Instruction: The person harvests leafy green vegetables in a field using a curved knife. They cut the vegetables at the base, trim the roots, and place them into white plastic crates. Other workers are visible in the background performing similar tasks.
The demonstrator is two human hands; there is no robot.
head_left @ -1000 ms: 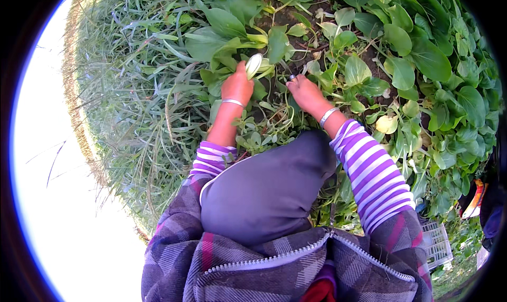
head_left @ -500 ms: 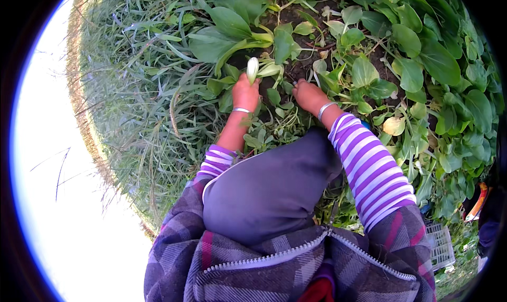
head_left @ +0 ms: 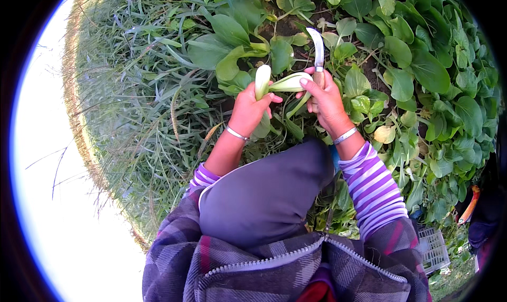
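Left hand (head_left: 252, 109) — closed on pale stalk (head_left: 262, 79), right hand (head_left: 328, 102) — clamped on curved knife (head_left: 319, 59)

a curved knife (head_left: 319, 58), mostly hidden half a second ago, now shows in full in the right hand (head_left: 328, 98), blade pointing up and away, as the thumb presses a pale green stalk (head_left: 290, 83) stretching toward the left hand (head_left: 249, 109)

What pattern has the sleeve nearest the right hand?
Purple and white stripes: the sleeve shows best in the head view.
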